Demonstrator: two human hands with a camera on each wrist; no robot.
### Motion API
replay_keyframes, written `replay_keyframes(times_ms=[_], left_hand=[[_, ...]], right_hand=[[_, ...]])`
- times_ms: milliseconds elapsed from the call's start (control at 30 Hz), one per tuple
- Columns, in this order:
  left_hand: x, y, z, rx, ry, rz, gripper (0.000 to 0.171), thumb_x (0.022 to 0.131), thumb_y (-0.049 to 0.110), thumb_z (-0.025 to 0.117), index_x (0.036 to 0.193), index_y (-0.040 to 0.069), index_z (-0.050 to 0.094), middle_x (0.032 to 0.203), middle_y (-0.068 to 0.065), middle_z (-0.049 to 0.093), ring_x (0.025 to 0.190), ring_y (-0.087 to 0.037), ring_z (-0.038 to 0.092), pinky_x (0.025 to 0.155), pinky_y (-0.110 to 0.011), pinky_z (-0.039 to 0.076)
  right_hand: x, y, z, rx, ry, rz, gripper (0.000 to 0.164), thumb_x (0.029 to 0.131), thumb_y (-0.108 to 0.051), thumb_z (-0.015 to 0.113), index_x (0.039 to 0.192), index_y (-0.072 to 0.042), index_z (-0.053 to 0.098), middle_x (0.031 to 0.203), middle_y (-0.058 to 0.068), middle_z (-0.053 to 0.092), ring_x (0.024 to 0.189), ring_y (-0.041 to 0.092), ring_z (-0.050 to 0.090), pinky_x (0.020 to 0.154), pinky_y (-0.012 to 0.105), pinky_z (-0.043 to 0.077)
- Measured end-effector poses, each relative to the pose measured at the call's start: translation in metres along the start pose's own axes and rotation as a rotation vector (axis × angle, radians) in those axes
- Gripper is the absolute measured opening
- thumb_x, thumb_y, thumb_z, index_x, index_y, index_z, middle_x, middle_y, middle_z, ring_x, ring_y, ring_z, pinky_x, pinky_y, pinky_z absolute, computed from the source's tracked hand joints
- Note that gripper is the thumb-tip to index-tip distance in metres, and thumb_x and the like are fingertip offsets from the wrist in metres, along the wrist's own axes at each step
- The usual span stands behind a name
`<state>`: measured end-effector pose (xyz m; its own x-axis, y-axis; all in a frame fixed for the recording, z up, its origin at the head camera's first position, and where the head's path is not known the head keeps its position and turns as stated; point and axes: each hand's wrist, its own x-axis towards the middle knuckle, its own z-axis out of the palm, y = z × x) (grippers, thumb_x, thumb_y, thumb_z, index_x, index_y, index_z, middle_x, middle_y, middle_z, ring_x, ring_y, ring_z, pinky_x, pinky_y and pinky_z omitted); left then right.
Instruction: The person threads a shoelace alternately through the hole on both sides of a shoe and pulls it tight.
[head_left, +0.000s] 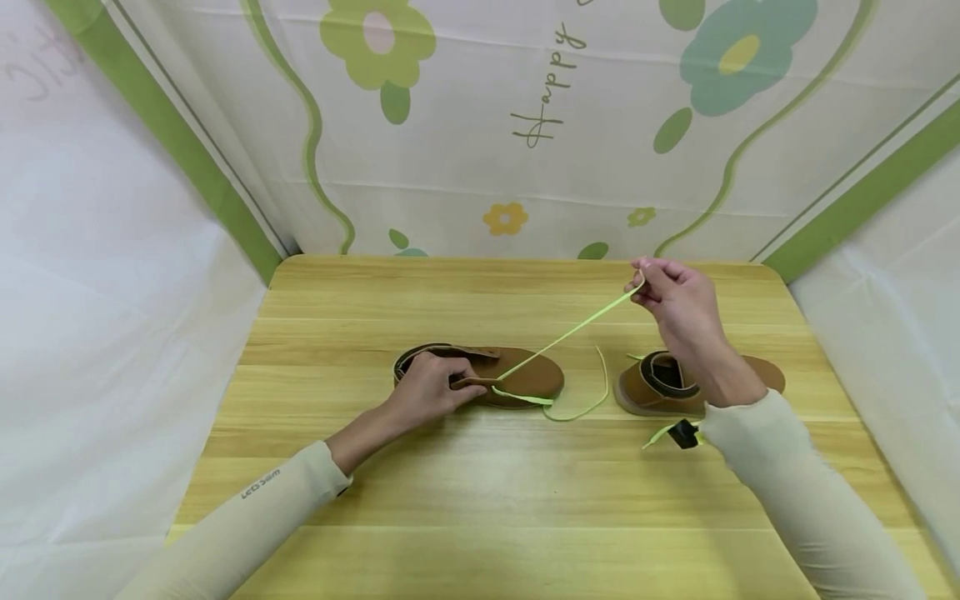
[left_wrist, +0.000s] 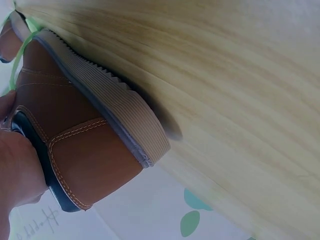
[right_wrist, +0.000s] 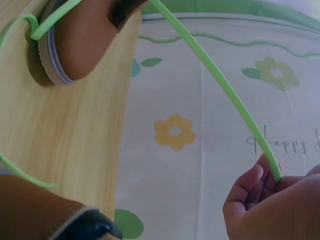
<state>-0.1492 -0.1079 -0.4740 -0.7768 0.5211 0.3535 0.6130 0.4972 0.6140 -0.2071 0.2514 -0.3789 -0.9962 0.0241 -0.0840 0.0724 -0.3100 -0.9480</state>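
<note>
A brown leather shoe [head_left: 534, 375] with a dark lining lies on the table, its toe to the right in the head view. My left hand [head_left: 433, 385] pinches the near lace flap of this shoe between thumb and fingers. From the flap a neon green shoelace [head_left: 570, 332] runs taut up to my right hand [head_left: 678, 304], which pinches its end high above the table. The lace's other length trails over the toe and curls on the wood. In the left wrist view the shoe's heel [left_wrist: 95, 162] and ribbed sole [left_wrist: 125, 102] show; the left fingertips are mostly cut off.
A second brown shoe [head_left: 637, 387] stands at the right, partly behind my right forearm. Beside it lie a green lace end [head_left: 657, 436] and a small black object [head_left: 684, 433]. White fabric with printed flowers [head_left: 506, 218] rises behind the wooden table [head_left: 465, 517].
</note>
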Motion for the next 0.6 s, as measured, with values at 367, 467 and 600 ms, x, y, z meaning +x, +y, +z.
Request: replay_keyframes(times_ms=[367,467,600], left_hand=[[-0.001,0.0,-0.001,0.02,0.013,0.007,0.021,0.085,0.015,0.091,0.076,0.012,0.072,0.058,0.009,0.055,0.05,0.005,0.028,0.049,-0.018,0.029],[-0.001,0.0,0.0,0.021,0.012,0.007,0.018,0.085,0.015,0.091,0.079,0.012,0.074,0.058,0.009,0.053,0.051,0.005,0.027,0.051,-0.018,0.029],[-0.001,-0.001,0.003,0.023,0.02,0.023,0.016,0.085,0.012,0.091,0.081,0.012,0.076,0.059,0.009,0.054,0.052,0.004,0.027,0.052,-0.018,0.028]], right_hand=[[0.0,-0.004,-0.011,-0.071,-0.045,0.051,0.012,0.103,-0.009,0.068,0.109,-0.004,0.077,0.121,0.002,0.069,0.09,0.015,0.07,0.081,0.023,0.058],[0.0,0.001,-0.008,-0.097,-0.079,0.059,0.014,0.102,-0.006,0.069,0.112,-0.003,0.078,0.114,0.002,0.074,0.089,0.014,0.073,0.082,0.023,0.059],[-0.001,0.008,-0.004,-0.116,-0.123,0.073,0.016,0.1,-0.004,0.072,0.114,0.001,0.078,0.108,0.004,0.078,0.089,0.014,0.074,0.084,0.024,0.06]])
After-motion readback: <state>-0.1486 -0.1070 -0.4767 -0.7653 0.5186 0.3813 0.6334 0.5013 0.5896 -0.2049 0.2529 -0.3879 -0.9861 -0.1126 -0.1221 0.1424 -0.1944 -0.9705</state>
